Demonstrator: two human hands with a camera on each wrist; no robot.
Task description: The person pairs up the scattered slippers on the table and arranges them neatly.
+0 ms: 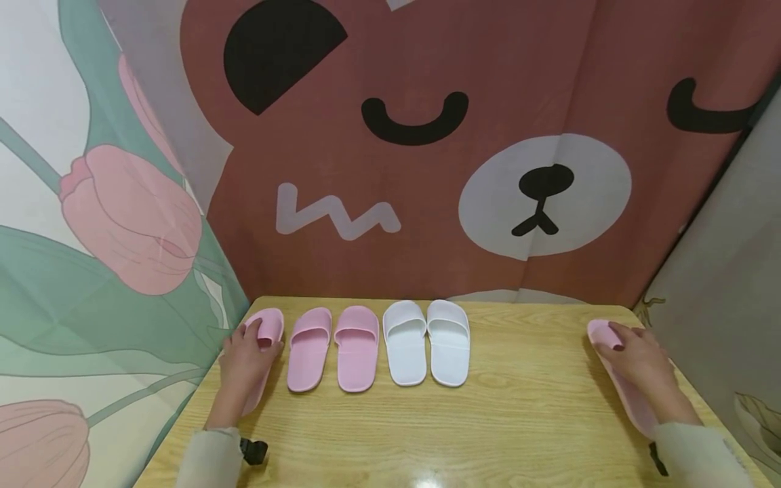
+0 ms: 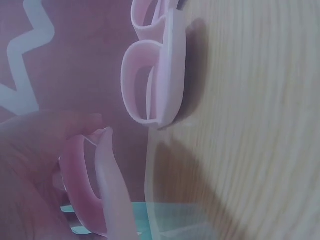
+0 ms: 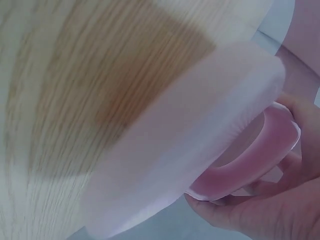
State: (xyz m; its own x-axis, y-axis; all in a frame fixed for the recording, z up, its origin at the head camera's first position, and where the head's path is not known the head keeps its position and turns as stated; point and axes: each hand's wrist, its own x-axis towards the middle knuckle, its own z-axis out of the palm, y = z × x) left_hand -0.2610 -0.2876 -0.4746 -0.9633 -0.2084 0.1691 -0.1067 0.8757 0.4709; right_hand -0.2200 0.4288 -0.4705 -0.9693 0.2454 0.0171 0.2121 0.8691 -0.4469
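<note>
At the table's left end my left hand (image 1: 242, 362) grips a pink slipper (image 1: 272, 325) by its strap, fingers and thumb around the band. In the left wrist view, that slipper (image 2: 117, 195) is raised off the wood, with a shadow beyond it. Over the right end, my right hand (image 1: 648, 371) holds another pink slipper (image 1: 632, 405) by the strap. The right wrist view has its sole (image 3: 175, 145) tilted above the table and casting a shadow. Between the hands, a pair of pink slippers, left (image 1: 307, 362) and right (image 1: 358, 359), lies toes to the back.
Two white slippers, one (image 1: 407, 352) beside the other (image 1: 450, 352), lie right of the pink pair on the wooden table (image 1: 464, 434). A bear-print curtain (image 1: 421, 203) hangs behind the back edge; a tulip-print cloth (image 1: 134, 217) borders the left and a pale cloth (image 1: 732, 271) the right.
</note>
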